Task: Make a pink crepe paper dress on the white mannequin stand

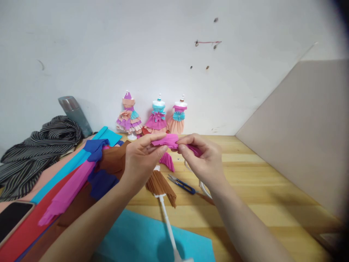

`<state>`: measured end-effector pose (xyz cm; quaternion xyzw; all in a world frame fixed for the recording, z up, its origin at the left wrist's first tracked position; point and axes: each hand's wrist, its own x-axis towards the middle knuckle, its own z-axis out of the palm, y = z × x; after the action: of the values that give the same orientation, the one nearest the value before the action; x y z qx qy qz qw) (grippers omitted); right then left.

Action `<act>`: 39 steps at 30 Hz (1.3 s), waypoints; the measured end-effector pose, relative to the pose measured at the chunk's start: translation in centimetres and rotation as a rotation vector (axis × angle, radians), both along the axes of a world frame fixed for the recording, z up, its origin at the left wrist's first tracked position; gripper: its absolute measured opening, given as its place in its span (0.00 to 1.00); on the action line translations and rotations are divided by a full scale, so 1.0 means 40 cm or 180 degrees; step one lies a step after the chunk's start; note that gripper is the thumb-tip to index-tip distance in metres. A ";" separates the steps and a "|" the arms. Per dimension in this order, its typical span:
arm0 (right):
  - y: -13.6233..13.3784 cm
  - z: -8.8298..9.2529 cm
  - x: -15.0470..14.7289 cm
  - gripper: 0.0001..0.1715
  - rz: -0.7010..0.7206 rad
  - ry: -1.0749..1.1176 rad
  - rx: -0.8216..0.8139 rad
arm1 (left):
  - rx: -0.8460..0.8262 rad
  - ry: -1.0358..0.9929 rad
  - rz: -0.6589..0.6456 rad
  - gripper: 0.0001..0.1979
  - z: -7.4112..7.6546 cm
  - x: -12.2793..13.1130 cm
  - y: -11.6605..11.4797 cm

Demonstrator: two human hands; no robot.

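Observation:
Between my two hands, above the middle of the table, is a strip of pink crepe paper (169,141), bunched into folds. My left hand (143,153) pinches its left end between thumb and fingers. On the other side my right hand (200,153) grips the right end, and some of the paper shows behind its fingers. Below the hands lies a small white dress-form stand (167,214) on its side, with a pleated brown paper skirt (160,185) around it. A pleated pink piece (167,161) is partly hidden behind my left hand.
Thread snips (182,183) lie beside a white tape roll (204,189), partly behind my right arm. A blue sheet (152,236) is under the stand. Crepe paper rolls (73,182), a phone (13,220) and striped cloth (46,149) fill the left. Several dressed mannequins (159,116) line the wall.

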<state>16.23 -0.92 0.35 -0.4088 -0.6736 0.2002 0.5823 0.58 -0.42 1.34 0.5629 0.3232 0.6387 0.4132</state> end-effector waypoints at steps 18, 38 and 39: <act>0.004 -0.008 -0.001 0.06 -0.0069 0.0048 -0.0055 | 0.0138 0.0871 -0.0218 0.15 0.022 -0.040 0.005; 0.000 -0.004 0.012 0.06 -0.0121 -0.0491 0.0114 | 0.0796 0.1545 0.0218 0.08 0.017 -0.051 0.023; 0.002 -0.005 0.011 0.06 -0.0081 -0.0440 0.0076 | 0.0827 0.1562 0.0237 0.08 0.016 -0.052 0.026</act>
<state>16.69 -0.85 0.16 -0.4232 -0.7092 0.1560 0.5418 -1.48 0.62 1.96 0.7368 0.3495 0.5341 0.2232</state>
